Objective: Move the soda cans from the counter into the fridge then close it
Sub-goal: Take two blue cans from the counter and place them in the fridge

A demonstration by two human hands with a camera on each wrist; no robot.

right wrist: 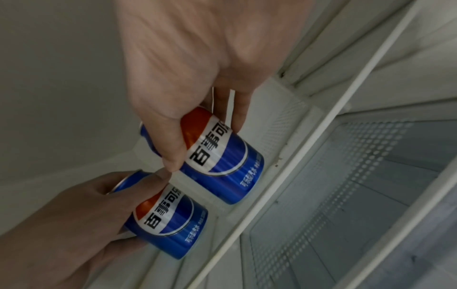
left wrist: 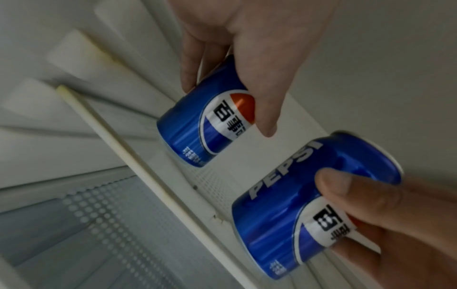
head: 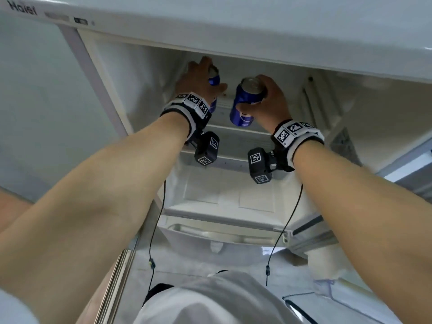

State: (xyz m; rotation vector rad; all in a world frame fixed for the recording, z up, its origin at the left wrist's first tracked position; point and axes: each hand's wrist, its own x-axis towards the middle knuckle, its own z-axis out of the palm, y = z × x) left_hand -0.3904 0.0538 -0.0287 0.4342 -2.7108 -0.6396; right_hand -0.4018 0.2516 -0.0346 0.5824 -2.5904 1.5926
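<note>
Two blue Pepsi cans are inside the open white fridge (head: 233,26), at the level of its top shelf (left wrist: 138,156). My left hand (head: 211,74) grips the left can (head: 214,79) from above, deep in the compartment; the hand hides most of that can in the head view. The left wrist view shows this can (left wrist: 197,125) between fingers and thumb. My right hand (head: 251,94) grips the right can (head: 242,106), tilted, nearer the front. In the right wrist view the right hand (right wrist: 205,146) pinches its can (right wrist: 222,162) beside the left can (right wrist: 170,221). I cannot tell whether either can touches the shelf.
Below the top shelf lie glass shelves with a dotted edge (right wrist: 346,195) and a clear drawer (head: 222,235) at the bottom. The fridge door (head: 411,164) stands open at the right. The side wall (head: 145,71) is close to the left hand.
</note>
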